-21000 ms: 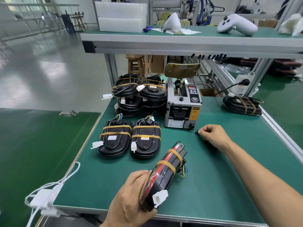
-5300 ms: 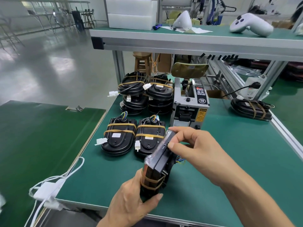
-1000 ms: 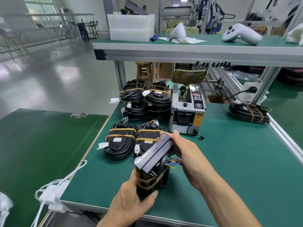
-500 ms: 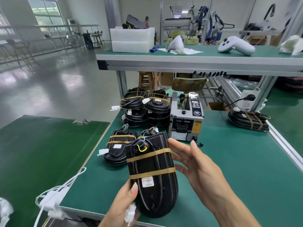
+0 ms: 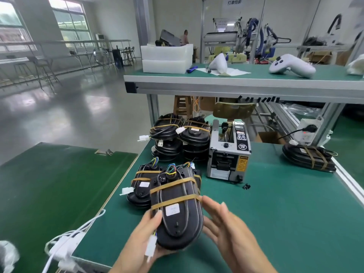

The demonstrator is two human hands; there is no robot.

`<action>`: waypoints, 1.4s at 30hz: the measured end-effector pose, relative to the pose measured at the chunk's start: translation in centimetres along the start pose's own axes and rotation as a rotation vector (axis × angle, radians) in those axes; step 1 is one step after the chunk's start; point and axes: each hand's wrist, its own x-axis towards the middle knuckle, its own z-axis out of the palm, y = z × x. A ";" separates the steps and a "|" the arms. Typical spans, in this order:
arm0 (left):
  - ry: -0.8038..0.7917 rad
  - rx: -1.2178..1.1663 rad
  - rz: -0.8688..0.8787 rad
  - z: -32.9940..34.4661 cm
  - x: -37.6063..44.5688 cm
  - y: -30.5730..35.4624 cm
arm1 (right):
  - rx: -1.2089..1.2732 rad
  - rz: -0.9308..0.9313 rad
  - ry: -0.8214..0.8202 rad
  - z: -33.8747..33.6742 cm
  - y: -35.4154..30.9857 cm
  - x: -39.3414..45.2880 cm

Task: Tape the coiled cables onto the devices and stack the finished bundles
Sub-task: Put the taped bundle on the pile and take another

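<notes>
A black oval device (image 5: pixel 177 211) with a coiled cable bound to it by two tan tape bands is held above the table's near edge. My left hand (image 5: pixel 137 241) grips its lower left side from beneath, thumb on its top face. My right hand (image 5: pixel 226 225) is beside its right edge with fingers straight, holding nothing. Two more taped devices lie flat behind it; the left one (image 5: pixel 140 186) shows, the other is mostly hidden. A stack of finished bundles (image 5: pixel 181 138) stands at the back, left of the grey tape dispenser (image 5: pixel 228 152).
The green mat table (image 5: pixel 275 213) spreads to the right. Another taped bundle (image 5: pixel 309 157) lies at the far right by a power socket. A small black part (image 5: pixel 246 186) sits in front of the dispenser. White cables (image 5: pixel 67 247) hang off the near left corner. An upper shelf overhangs the back.
The taped device went from edge-on to flat side up. My right hand let go of its top end and now sits open beside it. The device moved slightly forward over the flat pair.
</notes>
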 end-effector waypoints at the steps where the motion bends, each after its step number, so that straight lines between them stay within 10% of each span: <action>1: 0.036 0.045 -0.035 0.1 0.9 1.0 | -0.020 0.018 0.000 0.3 0.6 0.5; 20: 0.269 0.919 -0.166 -1.4 9.0 9.9 | -0.295 -0.034 0.079 2.8 1.0 8.0; 31: 0.349 1.081 0.080 -2.3 9.4 10.9 | -0.500 0.026 0.092 3.0 1.3 8.5; 38: 0.448 1.143 -0.096 -2.5 9.0 11.2 | -0.646 -0.040 0.083 2.1 1.7 8.1; 42: 0.558 1.117 0.041 -2.4 6.8 10.7 | -0.525 -0.079 0.315 -1.8 1.3 6.0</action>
